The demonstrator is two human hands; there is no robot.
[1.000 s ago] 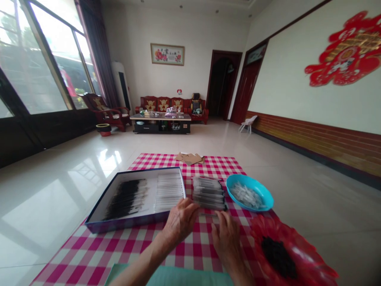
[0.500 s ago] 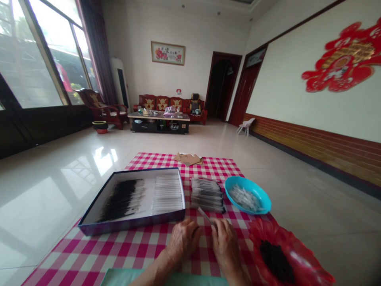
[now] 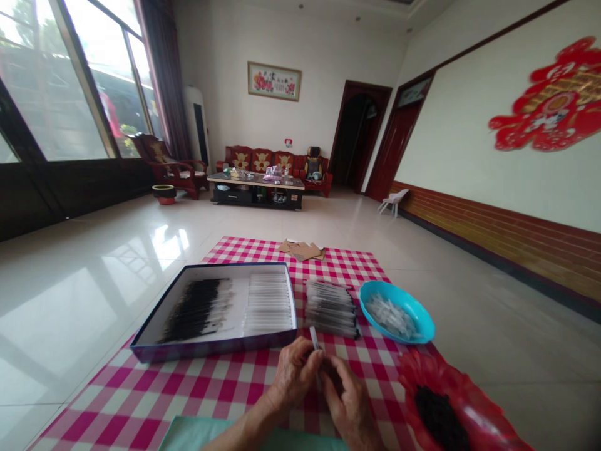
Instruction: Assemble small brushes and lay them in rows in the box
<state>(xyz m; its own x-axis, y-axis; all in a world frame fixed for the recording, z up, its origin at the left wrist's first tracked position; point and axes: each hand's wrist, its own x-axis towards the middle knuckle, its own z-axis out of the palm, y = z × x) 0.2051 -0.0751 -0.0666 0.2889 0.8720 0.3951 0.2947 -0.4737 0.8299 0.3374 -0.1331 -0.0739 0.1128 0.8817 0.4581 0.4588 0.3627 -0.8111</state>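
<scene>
A slim pen [image 3: 314, 338] with a whitish translucent end points up and away between my hands. My left hand [image 3: 295, 368] pinches it between thumb and fingers. Close against it, my right hand [image 3: 348, 398] has its fingers closed round the lower part, which is mostly hidden. Just beyond the hands lies a stack of clear pens [image 3: 331, 310] with dark ends. To the left, a shallow dark-blue box [image 3: 216, 349] holds a row of black-ended pen refills [image 3: 195, 310] and a row of clear pen barrels [image 3: 268, 304].
A blue bowl [image 3: 425, 319] of clear pen caps [image 3: 390, 315] stands right of the stack. Nearer, a red petal-edged bowl [image 3: 488, 401] holds small black pieces [image 3: 441, 416]. Torn cardboard [image 3: 305, 250] lies at the far end of the checked tablecloth [image 3: 225, 388]; a pale green cloth [image 3: 188, 432] lies near me.
My hands have come together, and my left hand has moved right and taken hold of the pen that my right hand held. The pen now stands more upright. The view has shifted slightly.
</scene>
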